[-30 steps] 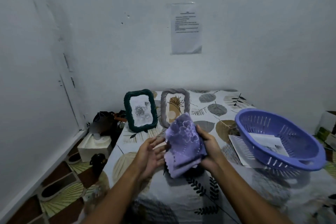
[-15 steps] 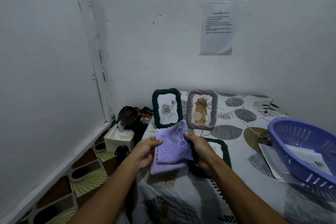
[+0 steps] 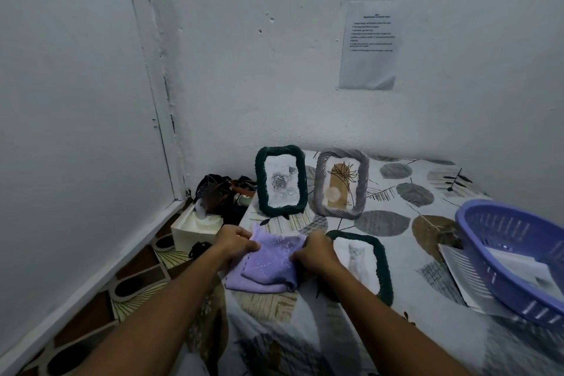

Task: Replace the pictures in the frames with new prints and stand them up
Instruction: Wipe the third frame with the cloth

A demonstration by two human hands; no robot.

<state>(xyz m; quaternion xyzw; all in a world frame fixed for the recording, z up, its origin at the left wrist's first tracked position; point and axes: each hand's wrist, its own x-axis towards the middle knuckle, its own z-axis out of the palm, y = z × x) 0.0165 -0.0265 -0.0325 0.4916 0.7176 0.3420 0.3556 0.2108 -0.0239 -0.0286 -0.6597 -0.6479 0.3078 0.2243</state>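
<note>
Your left hand [image 3: 235, 239] and right hand [image 3: 314, 252] each pinched an edge of the one folded lilac cloth [image 3: 267, 265] on the leaf-print tablecloth [image 3: 393, 223]; it looked soft, limp and light. Three woven-rim frames showed, probably light but fragile at the pane, best held by the rims: the dark green frame with a rose print [image 3: 280, 180] and the grey frame with a plant print [image 3: 341, 183] stood upright, while the dark green frame with a cat print [image 3: 363, 262] lay flat beside your right hand. One purple plastic basket [image 3: 512, 253] held loose prints.

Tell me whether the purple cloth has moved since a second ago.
Yes. The purple cloth has come down: earlier it overlapped the grey frame, now it lies on the table below it.
</note>
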